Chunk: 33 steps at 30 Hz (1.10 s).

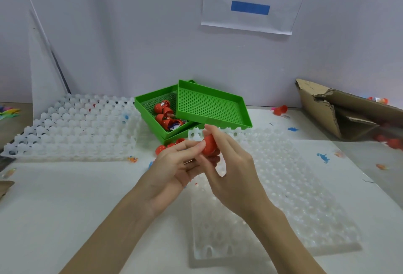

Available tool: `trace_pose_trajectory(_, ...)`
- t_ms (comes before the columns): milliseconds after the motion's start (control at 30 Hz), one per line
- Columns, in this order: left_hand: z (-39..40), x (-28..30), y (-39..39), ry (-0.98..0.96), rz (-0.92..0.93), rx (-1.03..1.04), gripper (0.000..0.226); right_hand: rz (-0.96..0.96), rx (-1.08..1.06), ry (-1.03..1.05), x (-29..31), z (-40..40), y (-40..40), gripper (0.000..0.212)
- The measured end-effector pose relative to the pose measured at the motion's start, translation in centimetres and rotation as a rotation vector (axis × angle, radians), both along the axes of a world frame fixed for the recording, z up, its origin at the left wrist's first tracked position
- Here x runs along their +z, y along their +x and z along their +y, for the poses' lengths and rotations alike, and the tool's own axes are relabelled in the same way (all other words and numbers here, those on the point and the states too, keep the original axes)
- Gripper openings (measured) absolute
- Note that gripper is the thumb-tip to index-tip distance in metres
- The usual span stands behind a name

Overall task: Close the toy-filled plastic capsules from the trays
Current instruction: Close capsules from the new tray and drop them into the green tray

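Note:
A red plastic capsule point(209, 145) is held up over the near white tray, and both hands hold it. My left hand point(174, 167) pinches its left side with thumb and fingers. My right hand point(231, 170) curls round its right side and underside. Whether the capsule's halves are joined is hidden by my fingers. A green perforated tray point(144, 107) behind holds several open red capsules point(165, 116) with toys inside. A second green tray point(211, 107) lies tilted across it, with no capsules in it. A few loose red capsules point(161, 148) lie just in front of the green trays.
A white dimpled tray point(294, 186) lies under my right hand, and a stack of white trays point(72, 129) sits at the left. A torn cardboard box point(344, 112) stands at the right. Small blue toy figures point(323, 157) and red capsules point(280, 110) are scattered on the white table.

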<state>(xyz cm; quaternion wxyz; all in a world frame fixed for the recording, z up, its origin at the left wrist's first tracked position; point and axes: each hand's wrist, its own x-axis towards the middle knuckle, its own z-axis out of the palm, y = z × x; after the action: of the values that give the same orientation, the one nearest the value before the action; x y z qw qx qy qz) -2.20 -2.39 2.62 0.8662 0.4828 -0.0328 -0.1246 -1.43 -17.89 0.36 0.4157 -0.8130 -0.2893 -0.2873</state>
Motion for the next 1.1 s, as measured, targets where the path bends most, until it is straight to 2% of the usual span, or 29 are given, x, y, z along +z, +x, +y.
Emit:
trace_pose_trajectory(200,0.29,0.0,-0.02,-0.024,-0.003,-0.053,0.02,-0.034,0.0,0.034,0.01,-0.43,0.12,0.033)
trace_pose_trajectory(467,-0.37,-0.29,-0.12,-0.013,-0.056,0.01,0.014,-0.052,-0.023,0.011,-0.08,-0.44,-0.04,0.032)
trace_pose_trajectory(567,-0.2,-0.18,-0.07,0.002,-0.049,-0.01,0.018,-0.046,-0.04,0.002,-0.03,-0.52,0.06,0.036)
trace_pose_trajectory(667,0.16,-0.11,0.05,-0.061,0.035,-0.097,0.033,-0.028,-0.032,-0.012,0.22,-0.41,0.06,0.053)
trace_pose_trajectory(767,0.35,0.1,0.04,-0.155,0.098,-0.152,0.038,-0.031,-0.037,0.022,0.44,-0.22,-0.06,0.065)
trace_pose_trajectory(900,0.34,0.33,-0.09,-0.258,0.11,-0.172,0.04,-0.01,-0.034,0.129,0.66,-0.28,-0.19,0.061)
trace_pose_trajectory(1100,0.1,0.26,-0.14,-0.098,0.008,-0.12,0.041,0.048,-0.034,0.138,0.36,-0.29,0.06,0.053)
